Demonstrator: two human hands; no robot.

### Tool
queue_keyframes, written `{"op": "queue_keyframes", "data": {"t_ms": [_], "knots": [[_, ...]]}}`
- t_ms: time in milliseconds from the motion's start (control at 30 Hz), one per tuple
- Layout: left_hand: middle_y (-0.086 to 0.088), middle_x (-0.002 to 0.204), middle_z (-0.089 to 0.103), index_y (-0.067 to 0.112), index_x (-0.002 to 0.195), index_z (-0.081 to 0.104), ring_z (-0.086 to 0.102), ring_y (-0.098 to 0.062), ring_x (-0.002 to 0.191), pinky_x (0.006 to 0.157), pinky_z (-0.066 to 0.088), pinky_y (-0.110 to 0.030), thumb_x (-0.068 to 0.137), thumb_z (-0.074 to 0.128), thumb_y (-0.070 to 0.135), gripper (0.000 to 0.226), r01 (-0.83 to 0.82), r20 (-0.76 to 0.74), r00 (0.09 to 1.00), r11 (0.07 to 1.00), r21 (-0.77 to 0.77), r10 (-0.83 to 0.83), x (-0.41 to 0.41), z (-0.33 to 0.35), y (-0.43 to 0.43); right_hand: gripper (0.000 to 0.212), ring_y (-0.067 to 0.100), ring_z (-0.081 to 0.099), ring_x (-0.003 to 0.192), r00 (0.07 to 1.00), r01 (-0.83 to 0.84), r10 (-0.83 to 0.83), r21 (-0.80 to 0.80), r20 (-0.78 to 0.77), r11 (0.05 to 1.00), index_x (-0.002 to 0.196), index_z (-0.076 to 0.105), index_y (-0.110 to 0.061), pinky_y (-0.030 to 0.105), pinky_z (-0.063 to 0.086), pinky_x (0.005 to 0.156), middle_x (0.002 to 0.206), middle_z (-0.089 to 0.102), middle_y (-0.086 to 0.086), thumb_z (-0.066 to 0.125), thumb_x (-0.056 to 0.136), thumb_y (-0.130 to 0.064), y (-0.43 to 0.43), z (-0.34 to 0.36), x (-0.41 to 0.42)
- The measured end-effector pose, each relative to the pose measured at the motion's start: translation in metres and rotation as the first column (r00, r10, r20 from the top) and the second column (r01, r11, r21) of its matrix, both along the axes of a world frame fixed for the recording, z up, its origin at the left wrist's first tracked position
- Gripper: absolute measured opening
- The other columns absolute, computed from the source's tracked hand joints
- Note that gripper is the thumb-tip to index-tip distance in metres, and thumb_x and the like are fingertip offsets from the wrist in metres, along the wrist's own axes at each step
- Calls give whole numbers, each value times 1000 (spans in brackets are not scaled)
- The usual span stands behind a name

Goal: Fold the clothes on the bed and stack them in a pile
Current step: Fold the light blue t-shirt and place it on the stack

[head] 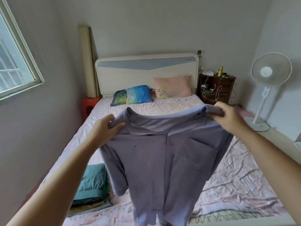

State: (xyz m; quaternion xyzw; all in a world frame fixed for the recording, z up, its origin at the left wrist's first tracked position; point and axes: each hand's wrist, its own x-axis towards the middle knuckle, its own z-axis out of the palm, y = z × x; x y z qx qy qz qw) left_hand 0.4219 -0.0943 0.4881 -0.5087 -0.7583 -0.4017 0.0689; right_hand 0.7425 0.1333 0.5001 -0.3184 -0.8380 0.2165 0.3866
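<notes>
Holding the purple shirt (pixel 164 154) up by its shoulders, left hand (pixel 104 128) and right hand (pixel 228 118) both gripping. Next I'd guess: lay it flat on the bed (pixel 236 176), fold, add to the pile (pixel 92 185) by the left edge.

Folded pile (pixel 92 183) on bed (pixel 236 176), left of held shirt (pixel 162 160).

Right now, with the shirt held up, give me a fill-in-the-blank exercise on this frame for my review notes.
1. The left hand and right hand hold the purple shirt up by its ____.
2. The folded pile lies on the bed at the person's ____ side.
3. The pillow beside the blue pillow is coloured ____.
Missing words: shoulders; left; pink.
</notes>
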Motion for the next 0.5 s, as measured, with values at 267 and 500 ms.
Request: {"op": "queue_keyframes", "data": {"t_ms": [267, 500], "knots": [[1, 44, 33, 16, 52, 32, 29, -22, 46, 49, 31, -32, 69, 78, 38, 54, -137, -263, 960, 982, -129, 99, -15, 10, -29, 13, 24, 41, 52, 981, 140, -171, 284, 88, 949, 74, 53, -8, 28, 25, 44, 55, 43, 9, 59, 78, -19, -16, -10, 13], [3, 44, 28, 19, 48, 26, 23, -10, 46, 47, 24, -28, 78, 68, 13, 52, -174, -89, 983, 976, -132, 164, -27, -36, -11, 29, 29, 48, 59, 976, 163, -170, 58, 139, 985, 58, 51, 1, 38, 36, 51, 53, 46, 15, 62, 74, -22, 3, -53, -1]]}}
